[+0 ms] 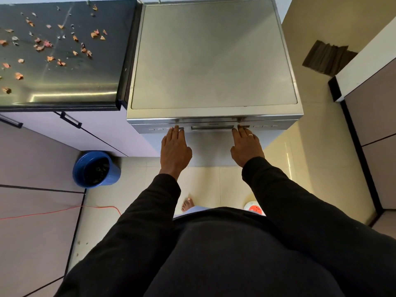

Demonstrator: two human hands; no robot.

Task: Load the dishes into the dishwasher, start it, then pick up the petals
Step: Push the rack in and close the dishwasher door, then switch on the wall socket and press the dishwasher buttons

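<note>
The person's left hand (174,147) and right hand (246,145) lie flat, fingers straight and gripping nothing, tips touching the narrow control strip (212,127) along the front top edge of the boxy silver stainless-steel dishwasher (212,56), probably to push its door home or reach the buttons. The door is closed (no dishes show), so loading looks done, while the dried orange and pink petals (49,43) lie scattered on the glossy black countertop (90,82) just left, ungathered.

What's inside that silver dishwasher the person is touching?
Nothing inside shows. The dishwasher looks shut, with the left hand and right hand laid straight-fingered against its control panel. Only its steel outside is visible; any dishes within are hidden.
</note>
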